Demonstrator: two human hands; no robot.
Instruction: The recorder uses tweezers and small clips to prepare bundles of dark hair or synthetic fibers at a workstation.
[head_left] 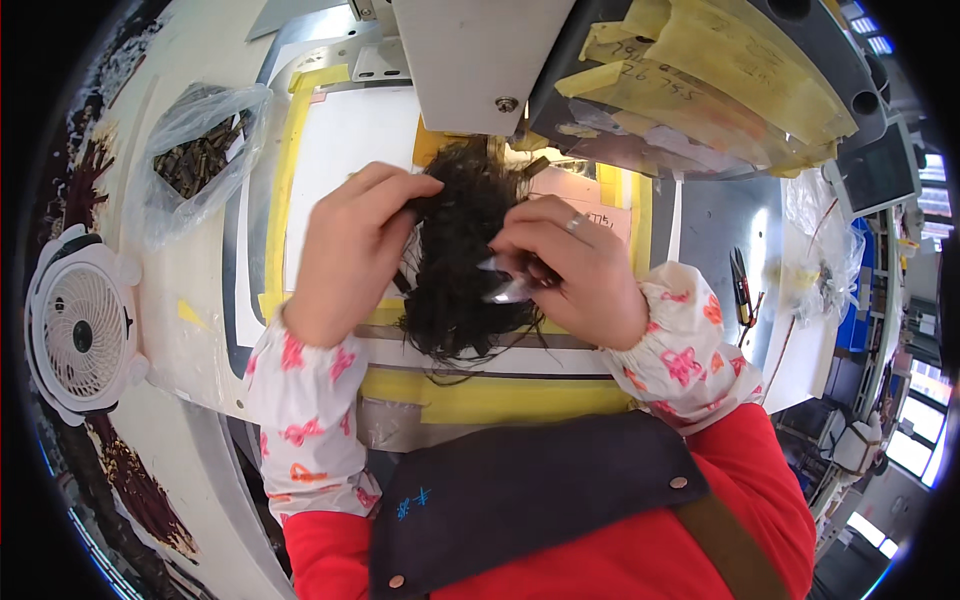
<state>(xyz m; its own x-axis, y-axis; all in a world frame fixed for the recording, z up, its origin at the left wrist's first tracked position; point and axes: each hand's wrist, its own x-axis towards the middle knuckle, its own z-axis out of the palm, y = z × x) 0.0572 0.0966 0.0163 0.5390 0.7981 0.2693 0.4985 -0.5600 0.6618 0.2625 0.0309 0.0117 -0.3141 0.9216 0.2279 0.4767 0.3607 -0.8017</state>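
A clump of dark curly hair [455, 270], like a wig piece, lies on the white work surface under a sewing machine head [480, 60]. My left hand [345, 250] pinches the hair's upper left edge between thumb and fingers. My right hand [575, 270], with a ring on one finger, grips the hair's right side together with a small shiny silver clip or tool [505, 285]. Both wrists wear white sleeve covers printed with pink bows over red sleeves.
A white table fan [80, 325] sits at the far left. A clear plastic bag of small dark clips [200, 150] lies at upper left. Yellow tape [280, 180] frames the work plate. Small snips [740, 285] lie to the right, beside another plastic bag [825, 250]. Yellow paper notes [700, 70] hang on the machine.
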